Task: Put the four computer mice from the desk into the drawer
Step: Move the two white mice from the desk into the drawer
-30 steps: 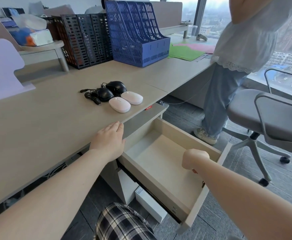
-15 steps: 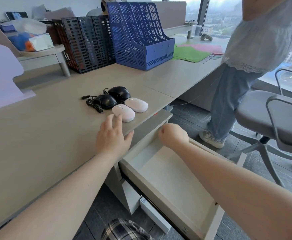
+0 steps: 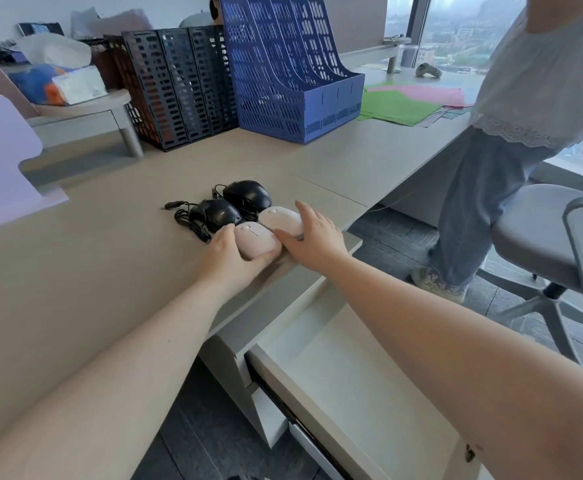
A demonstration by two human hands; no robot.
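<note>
Left hand (image 3: pixel 229 259), frame centre: wrapped around near white mouse (image 3: pixel 256 240). Right hand (image 3: pixel 312 239): fingers clasping far white mouse (image 3: pixel 280 220), just right of the first. Two black corded mice (image 3: pixel 234 204) touching behind, all on worktop (image 3: pixel 75 271). Drawer (image 3: pixel 345 386), lower right: open, below worktop edge.

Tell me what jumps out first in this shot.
Both hands sit on the two white mice at the desk's near edge: the left hand wraps the nearer white mouse, the right hand cups the farther white mouse. Two black corded mice lie just behind, and the open drawer waits empty below.
</note>
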